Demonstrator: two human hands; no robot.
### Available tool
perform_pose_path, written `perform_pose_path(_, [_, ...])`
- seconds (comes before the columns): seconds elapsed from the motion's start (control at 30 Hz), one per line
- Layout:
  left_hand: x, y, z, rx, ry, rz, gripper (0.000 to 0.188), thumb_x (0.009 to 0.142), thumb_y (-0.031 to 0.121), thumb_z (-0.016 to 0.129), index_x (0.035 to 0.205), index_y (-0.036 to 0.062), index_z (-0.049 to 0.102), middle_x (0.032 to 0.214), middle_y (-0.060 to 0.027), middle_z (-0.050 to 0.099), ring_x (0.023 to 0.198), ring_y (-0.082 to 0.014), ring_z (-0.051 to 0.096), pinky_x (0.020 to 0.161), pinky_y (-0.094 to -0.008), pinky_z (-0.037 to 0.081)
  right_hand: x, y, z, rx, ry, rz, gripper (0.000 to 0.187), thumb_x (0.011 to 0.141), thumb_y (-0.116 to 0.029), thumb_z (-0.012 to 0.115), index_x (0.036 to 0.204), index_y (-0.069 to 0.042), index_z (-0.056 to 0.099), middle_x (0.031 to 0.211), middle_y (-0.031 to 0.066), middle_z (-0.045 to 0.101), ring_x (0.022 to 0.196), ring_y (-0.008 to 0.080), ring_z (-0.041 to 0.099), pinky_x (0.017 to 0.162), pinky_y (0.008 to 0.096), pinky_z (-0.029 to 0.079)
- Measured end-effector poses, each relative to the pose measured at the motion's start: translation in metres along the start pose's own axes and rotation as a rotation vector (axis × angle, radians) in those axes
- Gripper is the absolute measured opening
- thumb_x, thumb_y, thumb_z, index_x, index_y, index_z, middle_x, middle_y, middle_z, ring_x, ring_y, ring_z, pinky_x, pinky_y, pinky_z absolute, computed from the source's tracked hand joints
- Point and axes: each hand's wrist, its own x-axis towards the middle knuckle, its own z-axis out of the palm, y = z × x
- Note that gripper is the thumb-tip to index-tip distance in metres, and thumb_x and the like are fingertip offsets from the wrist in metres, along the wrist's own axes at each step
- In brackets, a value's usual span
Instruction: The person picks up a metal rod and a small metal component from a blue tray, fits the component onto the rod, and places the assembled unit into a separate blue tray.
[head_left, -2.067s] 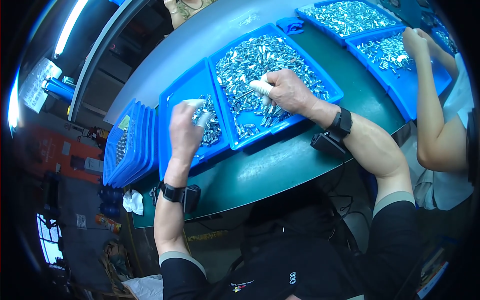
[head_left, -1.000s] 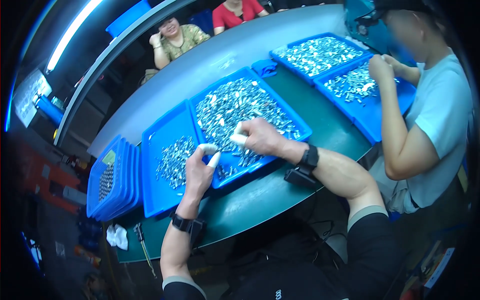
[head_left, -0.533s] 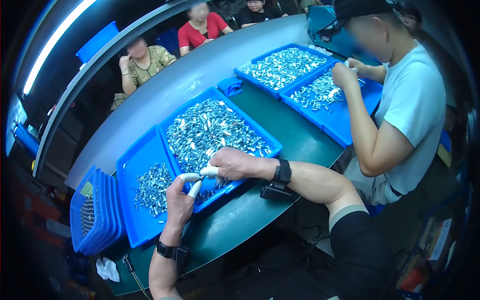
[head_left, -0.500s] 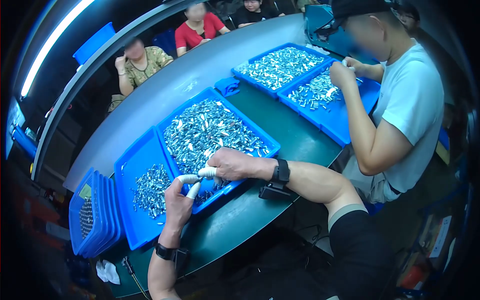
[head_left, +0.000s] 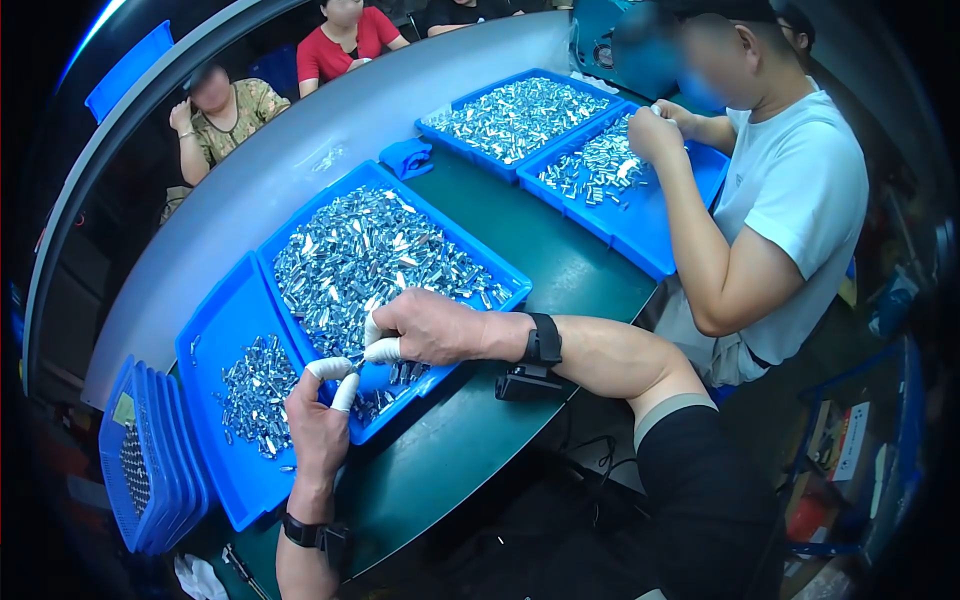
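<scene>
White tape or finger covers wrap the thumb and forefinger of my left hand [head_left: 318,425] and of my right hand [head_left: 430,328]. Both hands meet in a pinch above the near edge of the larger heap tray [head_left: 478,345]. A small shiny metal part [head_left: 357,359] shows between the fingertips; its exact shape is mostly hidden. Below and behind the hands, a dense heap of small silvery metal parts [head_left: 365,250] fills the tray. Left of it, a second blue tray [head_left: 215,315] holds a smaller pile of like parts [head_left: 260,395], close to my left hand.
Stacked blue baskets [head_left: 155,465] stand at the left, near a white cloth [head_left: 198,578] and a dark slim tool [head_left: 240,568]. A co-worker [head_left: 790,200] handles parts over blue trays [head_left: 640,240] at the right. A blue cloth [head_left: 407,158] lies on the green table [head_left: 570,260].
The whole view has shifted, so trays and people sit further left in the picture. My hands remain together over the tray, with the fingertips slightly further apart than before.
</scene>
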Motion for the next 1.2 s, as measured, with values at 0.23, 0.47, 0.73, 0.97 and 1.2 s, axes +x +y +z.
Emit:
perform_pose_path(0.23, [0.000, -0.001, 0.001, -0.016, 0.003, -0.002, 0.016, 0.088, 0.001, 0.075, 0.102, -0.0006, 0.068, 0.096, -0.0083, 0.073, 0.090, -0.0165, 0.068, 0.084, -0.0303, 0.052, 0.000, 0.001, 0.000, 0.000, 0.000, 0.018, 0.031, 0.089, -0.031, 0.072, 0.090, -0.001, 0.073, 0.081, 0.0178, 0.072, 0.076, 0.0345, 0.071, 0.070, 0.0434, 0.054])
perform_pose_path(0.47, [0.001, -0.001, 0.000, -0.039, 0.014, -0.002, 0.015, 0.088, 0.002, 0.075, 0.101, 0.0002, 0.068, 0.096, -0.0081, 0.073, 0.091, -0.0162, 0.067, 0.084, -0.0304, 0.052, 0.001, 0.005, 0.001, 0.056, 0.034, -0.046, 0.025, 0.089, -0.026, 0.072, 0.090, -0.001, 0.071, 0.084, 0.0184, 0.072, 0.078, 0.0362, 0.070, 0.071, 0.0433, 0.054])
perform_pose_path(0.73, [0.002, 0.000, 0.002, 0.053, 0.017, 0.087, 0.016, 0.089, 0.005, 0.073, 0.104, 0.0009, 0.069, 0.099, -0.0083, 0.073, 0.095, -0.0177, 0.068, 0.088, -0.0315, 0.052, 0.004, -0.004, -0.004, 0.028, -0.061, 0.108, 0.025, 0.096, -0.027, 0.068, 0.097, -0.002, 0.072, 0.081, 0.0165, 0.071, 0.075, 0.0272, 0.071, 0.067, 0.0381, 0.052])
perform_pose_path(0.97, [-0.005, 0.000, -0.006, 0.052, 0.045, 0.035, 0.015, 0.087, 0.005, 0.075, 0.101, 0.0016, 0.070, 0.097, -0.0109, 0.074, 0.093, -0.0213, 0.071, 0.083, -0.0318, 0.053, 0.001, 0.002, 0.004, 0.023, 0.046, 0.036, 0.021, 0.096, -0.022, 0.071, 0.098, -0.001, 0.070, 0.080, 0.0105, 0.070, 0.072, 0.0151, 0.065, 0.067, 0.0326, 0.051])
perform_pose_path(1.2, [0.010, -0.019, -0.070, 0.415, 0.297, 0.049, 0.018, 0.084, 0.004, 0.076, 0.101, 0.0022, 0.070, 0.096, -0.0113, 0.073, 0.091, -0.0251, 0.070, 0.083, -0.0355, 0.053, 0.007, 0.006, 0.000, 0.285, 0.252, 0.168, 0.023, 0.099, -0.021, 0.067, 0.089, 0.000, 0.067, 0.075, 0.0019, 0.067, 0.069, 0.0077, 0.061, 0.063, 0.0254, 0.050])
